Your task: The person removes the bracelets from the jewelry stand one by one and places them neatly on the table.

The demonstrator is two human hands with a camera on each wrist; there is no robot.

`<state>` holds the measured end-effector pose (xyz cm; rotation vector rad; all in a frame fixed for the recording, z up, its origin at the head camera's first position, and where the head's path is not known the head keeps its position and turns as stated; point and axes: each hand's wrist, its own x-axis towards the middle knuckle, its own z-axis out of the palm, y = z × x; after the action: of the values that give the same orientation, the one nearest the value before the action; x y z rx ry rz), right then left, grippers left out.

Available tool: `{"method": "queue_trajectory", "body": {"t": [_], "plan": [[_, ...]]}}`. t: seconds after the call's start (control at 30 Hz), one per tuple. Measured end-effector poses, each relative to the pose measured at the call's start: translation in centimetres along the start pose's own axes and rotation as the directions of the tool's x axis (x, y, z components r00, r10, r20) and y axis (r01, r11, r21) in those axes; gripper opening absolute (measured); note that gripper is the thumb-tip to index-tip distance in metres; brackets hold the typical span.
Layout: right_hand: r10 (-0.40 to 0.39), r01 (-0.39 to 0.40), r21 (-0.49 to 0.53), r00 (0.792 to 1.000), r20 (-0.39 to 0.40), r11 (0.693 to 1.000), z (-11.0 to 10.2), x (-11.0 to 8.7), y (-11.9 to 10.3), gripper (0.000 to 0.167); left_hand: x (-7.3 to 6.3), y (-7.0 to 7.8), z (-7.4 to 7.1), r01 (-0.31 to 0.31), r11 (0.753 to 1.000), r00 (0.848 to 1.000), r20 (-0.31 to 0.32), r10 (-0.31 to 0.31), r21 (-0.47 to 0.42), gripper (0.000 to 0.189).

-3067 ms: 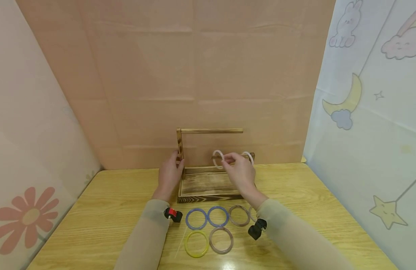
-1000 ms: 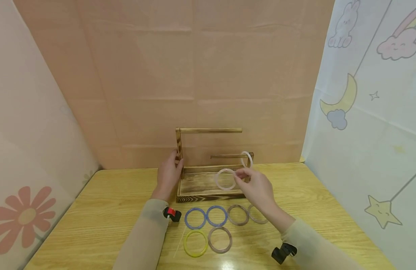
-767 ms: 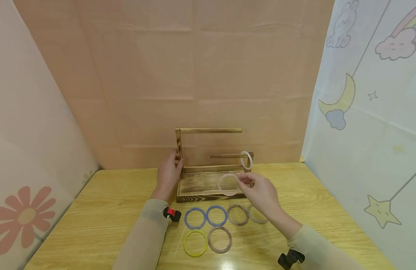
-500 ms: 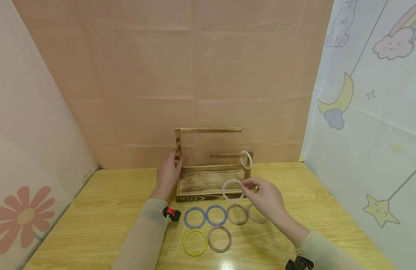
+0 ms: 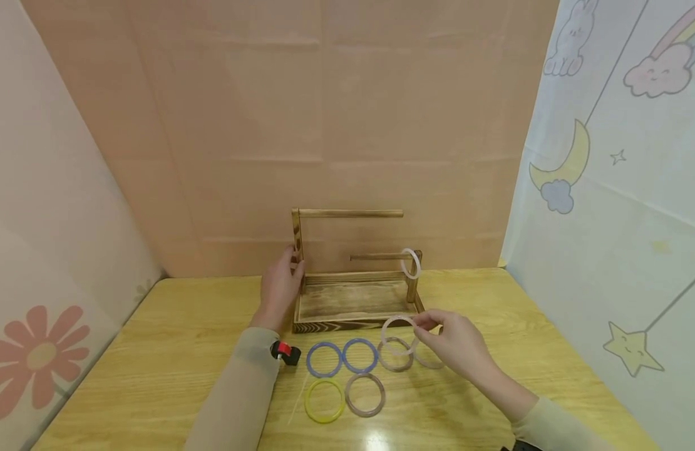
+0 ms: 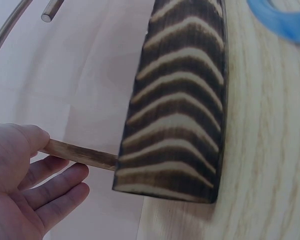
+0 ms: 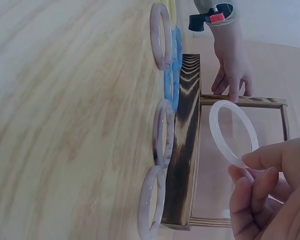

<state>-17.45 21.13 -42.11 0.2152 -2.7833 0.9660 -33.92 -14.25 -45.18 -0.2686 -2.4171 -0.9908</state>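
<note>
My left hand [image 5: 278,288] grips the left post [image 5: 297,235] of a dark-grained wooden bangle stand, thumb on one side. In the left wrist view the other fingers [image 6: 60,197] spread beside the post. My right hand [image 5: 457,341] pinches a white bangle [image 5: 397,317] at its right edge, thumb against fingertips. The bangle is held up in front of the stand's tray [image 5: 336,326], over the table. In the right wrist view this bangle [image 7: 215,127] shows whole, apart from the stand. Another white bangle [image 5: 418,268] hangs on the lower bar, near the right post.
Before the stand lie two blue bangles [image 5: 360,374], a yellow bangle [image 5: 325,421], and brownish bangles [image 5: 365,414], plus a paler bangle [image 5: 430,365] partly behind my right hand. A thin pale strip [image 5: 295,404] lies left of them. The stand's upper bar [image 5: 353,213] carries nothing.
The pinched white bangle was at the lower bar's free end; my right hand has brought it down, right and towards me. My left hand stays on the post.
</note>
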Motion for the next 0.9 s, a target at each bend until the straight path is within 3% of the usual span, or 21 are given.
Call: {"method": "queue_trajectory", "body": {"t": [0.33, 0.63, 0.9], "plan": [[0.006, -0.005, -0.012, 0.995, 0.098, 1.000, -0.1, -0.8, 0.9, 0.011, 0.2, -0.1, 0.1, 0.017, 1.000, 1.000, 0.016, -0.017, 0.007, 0.046], [0.084, -0.087, 0.009, 0.983, 0.165, 0.996, 0.4, -1.6, 1.9, 0.008, 0.2, -0.1, 0.1, 0.026, 1.000, 0.999, 0.022, -0.026, 0.011, 0.047], [0.065, -0.083, 0.067, 0.972, 0.227, 0.994, 0.6, -2.2, 2.6, 0.007, 0.1, 0.1, 0.1, 0.035, 0.999, 0.999, 0.022, -0.035, 0.010, 0.045]]}}
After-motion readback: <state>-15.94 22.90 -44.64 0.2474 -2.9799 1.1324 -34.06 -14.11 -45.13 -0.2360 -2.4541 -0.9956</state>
